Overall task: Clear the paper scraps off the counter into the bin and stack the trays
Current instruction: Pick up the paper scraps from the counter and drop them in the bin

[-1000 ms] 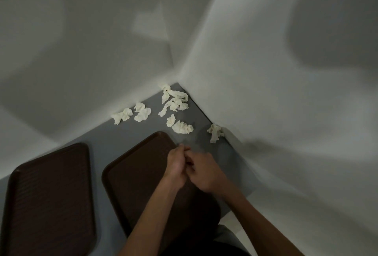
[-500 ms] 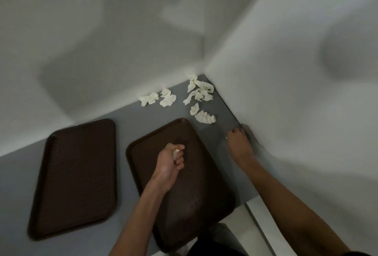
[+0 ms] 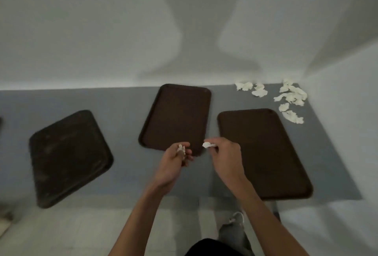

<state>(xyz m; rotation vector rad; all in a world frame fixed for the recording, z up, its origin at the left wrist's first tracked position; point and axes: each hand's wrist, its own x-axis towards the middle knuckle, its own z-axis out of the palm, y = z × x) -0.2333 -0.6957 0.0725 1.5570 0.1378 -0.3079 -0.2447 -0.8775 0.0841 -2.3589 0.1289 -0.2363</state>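
Three dark brown trays lie flat on the grey counter (image 3: 126,100): a left tray (image 3: 67,155), a middle tray (image 3: 178,112) and a right tray (image 3: 261,149). My left hand (image 3: 173,163) grips a small paper scrap (image 3: 181,149) above the counter's front, just below the middle tray. My right hand (image 3: 227,155) pinches another white scrap (image 3: 208,144) at its fingertips, over the gap between the middle and right trays. Several crumpled paper scraps (image 3: 290,97) lie in the counter's far right corner, with a few more scraps (image 3: 251,89) to their left. No bin is in view.
White walls close the counter at the back and on the right. The counter's front edge runs below my hands, with a pale tiled floor (image 3: 92,231) beneath. My shoe (image 3: 237,218) shows near the counter's leg. A dark object edge sits at the far left (image 3: 1,125).
The view has swung left, bringing a third tray into sight. My right hand left the corner holding a scrap and came back beside my left hand, which still holds its scrap.
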